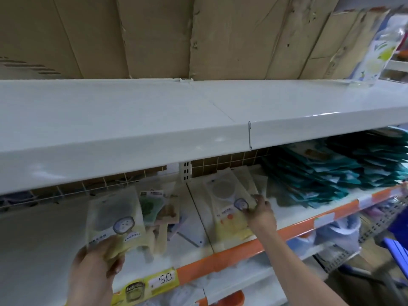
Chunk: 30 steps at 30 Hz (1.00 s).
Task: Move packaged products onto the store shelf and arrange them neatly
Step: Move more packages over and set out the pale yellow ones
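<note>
1. Left hand [95,268], nearest the lens, low left: fingers curled round the bottom edge of a pale yellow packet [116,219], held upright in front of the middle shelf [231,250], not yet set down.
2. Just behind that packet: small loose heap of mixed packets [159,208], one green-printed, lying unevenly. Looks unsorted.
3. Centre-right: right hand [258,209] reaching onto the shelf, fingertips pinching the right edge of a second yellow packet [229,202] lying flat on a short stack of the same kind.
4. Further right: teal packets [335,173] fanned in overlapping rows, already shelved, well apart from both hands.
5. Upper shelf [132,120] bare but for one clear printed packet [379,49] at far right.
6. Judgement: partly done. Teal stock placed; yellow stack under way; held packet and loose heap left to place and square up.
</note>
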### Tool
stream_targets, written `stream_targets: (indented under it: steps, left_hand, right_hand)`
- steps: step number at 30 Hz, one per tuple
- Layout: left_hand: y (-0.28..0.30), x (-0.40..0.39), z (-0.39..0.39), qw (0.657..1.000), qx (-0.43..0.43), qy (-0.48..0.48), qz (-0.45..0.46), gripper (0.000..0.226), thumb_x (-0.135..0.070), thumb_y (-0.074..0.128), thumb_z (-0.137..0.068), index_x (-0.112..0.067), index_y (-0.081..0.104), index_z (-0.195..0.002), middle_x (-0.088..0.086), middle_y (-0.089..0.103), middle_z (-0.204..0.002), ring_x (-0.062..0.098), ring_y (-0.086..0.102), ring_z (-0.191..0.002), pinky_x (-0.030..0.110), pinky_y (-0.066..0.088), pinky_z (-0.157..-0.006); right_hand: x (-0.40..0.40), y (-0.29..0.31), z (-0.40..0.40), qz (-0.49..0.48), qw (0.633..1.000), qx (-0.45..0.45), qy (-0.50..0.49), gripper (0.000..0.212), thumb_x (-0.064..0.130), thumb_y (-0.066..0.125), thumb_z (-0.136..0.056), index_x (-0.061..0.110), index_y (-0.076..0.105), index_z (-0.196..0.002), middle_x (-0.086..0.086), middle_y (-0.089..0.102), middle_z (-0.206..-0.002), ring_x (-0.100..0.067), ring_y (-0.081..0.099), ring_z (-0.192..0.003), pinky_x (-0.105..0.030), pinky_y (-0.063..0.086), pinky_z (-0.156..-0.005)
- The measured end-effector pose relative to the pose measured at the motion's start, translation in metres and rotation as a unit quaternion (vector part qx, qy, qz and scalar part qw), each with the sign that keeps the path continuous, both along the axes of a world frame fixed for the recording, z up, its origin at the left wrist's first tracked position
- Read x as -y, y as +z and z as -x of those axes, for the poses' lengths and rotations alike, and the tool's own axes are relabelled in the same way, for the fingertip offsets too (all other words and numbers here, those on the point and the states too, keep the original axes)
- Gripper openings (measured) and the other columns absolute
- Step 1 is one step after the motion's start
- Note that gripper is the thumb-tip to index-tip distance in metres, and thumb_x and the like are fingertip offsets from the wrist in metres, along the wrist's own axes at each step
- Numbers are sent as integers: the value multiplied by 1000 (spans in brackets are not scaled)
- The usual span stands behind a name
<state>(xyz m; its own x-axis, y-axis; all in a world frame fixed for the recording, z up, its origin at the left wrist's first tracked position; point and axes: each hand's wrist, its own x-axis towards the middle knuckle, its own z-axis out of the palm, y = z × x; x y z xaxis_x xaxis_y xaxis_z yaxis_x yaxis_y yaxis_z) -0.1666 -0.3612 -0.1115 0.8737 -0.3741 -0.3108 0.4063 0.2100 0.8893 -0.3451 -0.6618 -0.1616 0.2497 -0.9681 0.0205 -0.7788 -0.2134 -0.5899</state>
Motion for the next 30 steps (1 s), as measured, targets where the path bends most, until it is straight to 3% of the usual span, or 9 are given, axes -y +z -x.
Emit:
stream_targets:
  steps: [7,11,15,17,18,22,24,27,30]
  left_hand:
    - [14,58,25,993,-9,-115,-33,13,-7,53,-91,0,56,-81,8,48,-39,14,44,-29,15,30,-29]
    - [18,90,48,987,-11,-144,-68,12,-11,59,-90,1,61,-94,12,57,-52,17,49,-37,20,34,-35]
    - [11,137,78,987,-8,-145,-65,28,-10,68,-85,-4,61,-112,17,67,-94,29,62,-71,31,44,-54]
    - [9,170,94,986,-15,-151,-63,27,-8,68,-85,-8,61,-111,14,65,-110,30,62,-94,35,49,-73]
    - [6,186,101,986,-7,-156,-57,23,-6,68,-85,-10,61,-107,13,65,-110,27,62,-95,34,49,-77]
    - [-8,243,117,982,51,-163,-84,28,-2,67,-84,-22,59,-102,4,67,-95,19,64,-83,26,51,-60]
    - [-24,262,116,975,56,-171,-128,28,-11,70,-81,-27,57,-99,6,67,-100,24,65,-88,35,57,-70]
    - [-54,280,111,934,116,-198,-272,47,-40,66,-61,-31,55,-105,4,66,-106,27,62,-97,49,53,-86]
    - [-60,288,117,842,238,-178,-450,59,-52,60,-73,-35,43,-127,2,56,-117,29,49,-118,44,43,-98]
  right_hand:
    - [11,-7,4,85,988,-126,34,49,40,56,-86,26,49,-133,-6,64,-114,-30,58,-106,-36,43,-84]
    - [21,-19,19,159,977,-125,64,51,57,60,-64,21,72,-99,-10,67,-93,-36,63,-85,-41,49,-68]
    - [36,-29,42,45,987,-78,132,76,77,36,-71,38,46,-136,-3,51,-134,-29,51,-119,-39,44,-94]
    - [49,-36,52,33,984,-74,157,85,81,19,-66,43,37,-140,4,45,-139,-23,45,-125,-36,39,-99]
    - [56,-37,56,47,983,-80,160,86,81,15,-65,43,37,-139,5,44,-140,-21,44,-126,-35,38,-99]
    - [80,-37,67,49,978,-95,176,82,81,16,-66,42,41,-134,4,42,-142,-22,43,-126,-38,39,-100]
    - [88,-35,71,41,977,-92,187,77,78,23,-70,38,43,-132,3,44,-139,-23,44,-124,-38,39,-98]
    - [101,-36,76,28,974,-82,207,66,69,41,-81,32,41,-135,2,44,-138,-24,42,-124,-37,38,-98]
    - [108,-37,82,17,968,-44,248,73,68,43,-83,32,30,-145,-2,37,-147,-27,39,-130,-38,36,-104]
